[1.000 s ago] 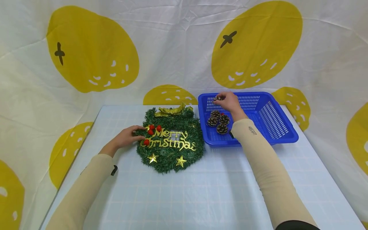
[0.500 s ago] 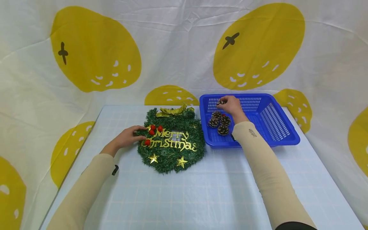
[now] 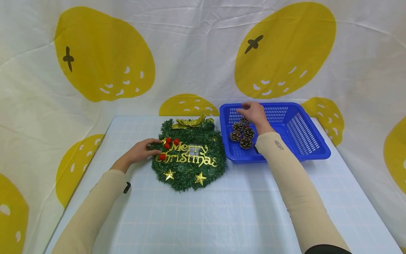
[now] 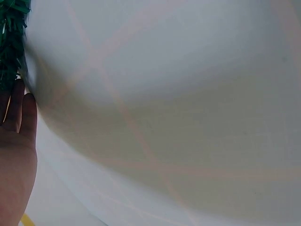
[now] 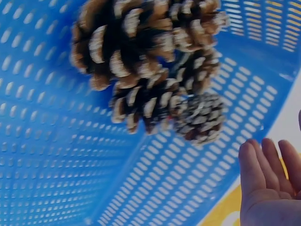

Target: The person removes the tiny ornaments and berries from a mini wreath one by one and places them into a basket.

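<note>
A green Christmas wreath (image 3: 180,176) lies on the table, bearing gold "Merry Christmas" lettering (image 3: 187,158), red berries, gold stars and a gold bow (image 3: 189,122). My left hand (image 3: 139,151) rests at its left edge, fingers extended against the greenery, as the left wrist view also shows. Right of the wreath, several pine cones (image 3: 245,143) sit together in a blue plastic basket (image 3: 285,137). Over the basket's far left part is my right hand (image 3: 253,113), its fingers apart from the cones and holding nothing. One pine cone (image 3: 244,120) lies just below it.
The basket's perforated walls (image 5: 42,141) rise around the cones. A small red item shows among them, mostly hidden. Behind the table hangs a white cloth (image 3: 196,63) with large yellow fruit prints. A pale checked cover (image 3: 190,218) lies over the table.
My right hand has let go of a pine cone, which now lies with the others in the basket; the hand has lifted slightly. My left hand stays at the wreath.
</note>
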Available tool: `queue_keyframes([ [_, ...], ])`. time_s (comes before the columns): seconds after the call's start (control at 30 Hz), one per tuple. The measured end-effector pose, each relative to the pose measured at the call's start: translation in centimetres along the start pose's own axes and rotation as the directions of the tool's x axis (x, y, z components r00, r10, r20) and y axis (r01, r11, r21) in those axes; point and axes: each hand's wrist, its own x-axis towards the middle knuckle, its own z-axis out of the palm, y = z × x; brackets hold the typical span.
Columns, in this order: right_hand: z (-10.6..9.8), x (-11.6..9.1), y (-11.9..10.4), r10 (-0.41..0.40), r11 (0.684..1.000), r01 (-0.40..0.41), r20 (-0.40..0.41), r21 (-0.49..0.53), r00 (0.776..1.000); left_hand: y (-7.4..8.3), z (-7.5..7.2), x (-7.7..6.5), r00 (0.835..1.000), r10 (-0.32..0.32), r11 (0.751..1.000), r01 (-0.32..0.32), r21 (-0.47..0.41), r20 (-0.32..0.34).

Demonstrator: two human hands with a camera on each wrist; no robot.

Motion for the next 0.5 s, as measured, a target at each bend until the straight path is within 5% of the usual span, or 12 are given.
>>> queue_keyframes([
  [0.5,0.7,-0.4,-4.4,-0.055,0.988,0.07,-0.103,0.141,0.993,-0.4,0.1,0.2,1.0,0.01,1.0,-0.01,0.002,-0.004],
])
